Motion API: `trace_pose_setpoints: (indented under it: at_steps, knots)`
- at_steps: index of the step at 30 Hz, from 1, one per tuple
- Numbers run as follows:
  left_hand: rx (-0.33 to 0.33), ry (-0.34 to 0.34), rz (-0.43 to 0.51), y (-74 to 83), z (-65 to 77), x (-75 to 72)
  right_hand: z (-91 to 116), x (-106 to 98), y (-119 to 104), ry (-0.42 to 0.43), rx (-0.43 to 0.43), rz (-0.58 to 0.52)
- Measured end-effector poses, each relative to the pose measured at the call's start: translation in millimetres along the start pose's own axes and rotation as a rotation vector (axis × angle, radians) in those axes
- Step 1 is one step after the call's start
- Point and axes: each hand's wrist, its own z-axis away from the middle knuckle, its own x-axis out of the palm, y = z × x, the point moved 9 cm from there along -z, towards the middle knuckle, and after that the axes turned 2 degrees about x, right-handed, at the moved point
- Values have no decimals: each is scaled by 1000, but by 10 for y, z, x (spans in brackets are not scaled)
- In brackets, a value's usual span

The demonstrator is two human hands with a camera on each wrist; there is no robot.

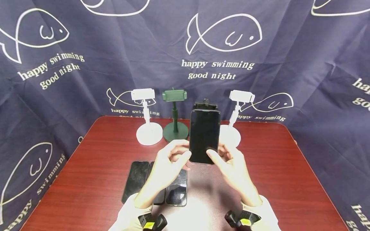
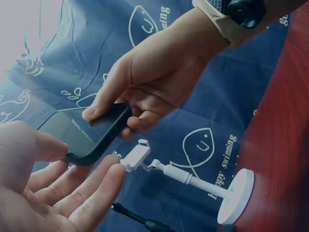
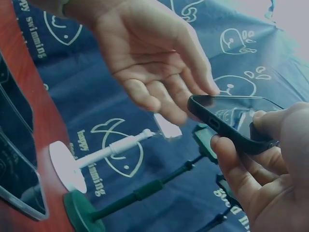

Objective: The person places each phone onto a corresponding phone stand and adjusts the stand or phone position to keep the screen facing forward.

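A black smartphone [image 1: 204, 136] is upright, its dark screen facing me. My left hand [image 1: 170, 163] has its thumb at the lower left edge, with fingers reaching behind; in the left wrist view the left hand's other fingers [image 2: 91, 203] spread loosely. My right hand [image 1: 231, 163] holds the lower right side, its thumb over the screen and fingers behind, as the right wrist view also shows. Just above the smartphone's top edge shows the clamp of a black phone stand [image 1: 206, 105]; the smartphone hides most of that stand, and whether they touch I cannot tell.
A white phone stand [image 1: 149, 133] and a green phone stand [image 1: 175, 131] stand at the back left. Another white phone stand [image 1: 235, 112] is at the right. Several phones [image 1: 136, 179] lie on the red table [image 1: 277, 179], partly under my left forearm. A patterned curtain [image 1: 162, 48] hangs behind.
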Motion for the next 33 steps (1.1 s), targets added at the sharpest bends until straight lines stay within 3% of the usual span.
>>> trace_pose_setpoints:
  at_steps: [4, 8, 15, 17, 21, 28, 33]
  knots:
    - [-6, -33, 19, 78, 25, 71, -17, -101, -8, 45, 17, -38]
    - [-15, -50, 22, 27, 33, 104, -46, -220, -9, 87, 17, -56]
    - [-50, -62, -10, -339, 28, 62, -67, -505, 15, 184, -8, 25]
    - [-45, -52, -23, -367, 15, 21, -83, -577, 16, 196, -15, 36]
    - [-53, -20, -49, -343, -18, -44, -100, -733, 38, 240, -15, 75]
    - [-40, 9, -157, -260, -79, -18, -96, -1032, 83, 318, -6, 158]
    - [-2, -19, -121, -309, -141, 105, -81, -1287, 126, 360, 7, 208]
